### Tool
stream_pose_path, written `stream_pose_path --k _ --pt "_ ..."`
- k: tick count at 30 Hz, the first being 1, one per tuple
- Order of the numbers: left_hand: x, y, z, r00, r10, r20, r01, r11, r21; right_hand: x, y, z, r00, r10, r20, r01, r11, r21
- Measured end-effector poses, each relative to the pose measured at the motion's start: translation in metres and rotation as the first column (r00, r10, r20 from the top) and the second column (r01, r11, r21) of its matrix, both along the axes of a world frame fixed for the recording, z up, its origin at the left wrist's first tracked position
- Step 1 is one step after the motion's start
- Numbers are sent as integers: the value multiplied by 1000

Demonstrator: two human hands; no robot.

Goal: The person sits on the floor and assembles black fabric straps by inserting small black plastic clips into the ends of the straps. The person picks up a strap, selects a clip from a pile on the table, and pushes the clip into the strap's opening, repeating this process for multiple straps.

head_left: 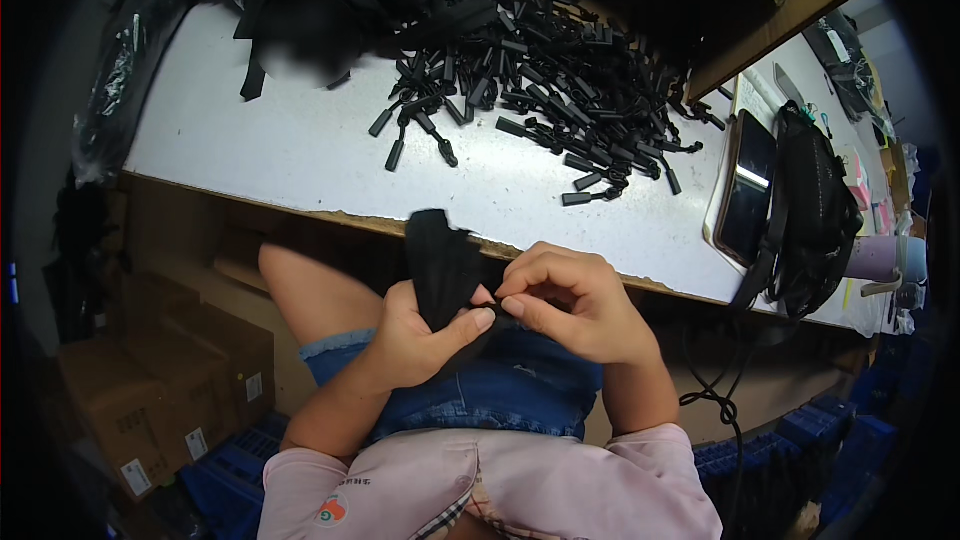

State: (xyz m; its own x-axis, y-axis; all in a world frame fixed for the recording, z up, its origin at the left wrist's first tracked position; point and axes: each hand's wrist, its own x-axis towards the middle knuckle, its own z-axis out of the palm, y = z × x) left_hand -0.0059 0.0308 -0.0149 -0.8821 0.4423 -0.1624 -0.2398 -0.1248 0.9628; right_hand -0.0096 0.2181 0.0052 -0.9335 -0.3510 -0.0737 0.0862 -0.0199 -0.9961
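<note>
Over my lap, just off the table's near edge, my left hand (420, 340) is closed around a folded strip of black fabric (440, 260). The strip's upper end sticks up above the fingers. My right hand (575, 305) is beside it, thumb and forefinger pinched together close to the left thumb. Whatever lies between those right fingertips is too small and dark to make out. Beyond both hands, a large heap of black zipper pulls (570, 100) spreads over the white table (300, 160), with a few lying loose at its near side.
Black fabric pieces (330, 10) lie at the far left. To the right are a tablet (748, 185), a black bag (815, 210) and a purple cup (872, 258). A cardboard box (770, 30) overhangs the heap. Cartons (150, 390) and blue crates (235, 470) stand below left.
</note>
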Motion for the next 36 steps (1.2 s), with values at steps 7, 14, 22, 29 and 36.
stream_pose_path --k 7,14,22,29,36 --pt "6 13 12 972 229 52 -233 965 117 21 -23 -2 684 -318 -656 580 783 225" --pt "11 16 5 929 336 -155 -322 940 110 28 -36 -2 509 -273 -816 729 641 240" --pt "15 22 2 881 369 -297 -384 923 6 34 -43 -10 741 -401 -539 586 778 227" --pt "15 23 1 910 404 -87 -396 913 103 28 -41 -20 792 -427 -436 507 858 82" --pt "13 18 5 945 281 170 -307 939 152 31 -39 -22 912 -405 71 403 847 -347"
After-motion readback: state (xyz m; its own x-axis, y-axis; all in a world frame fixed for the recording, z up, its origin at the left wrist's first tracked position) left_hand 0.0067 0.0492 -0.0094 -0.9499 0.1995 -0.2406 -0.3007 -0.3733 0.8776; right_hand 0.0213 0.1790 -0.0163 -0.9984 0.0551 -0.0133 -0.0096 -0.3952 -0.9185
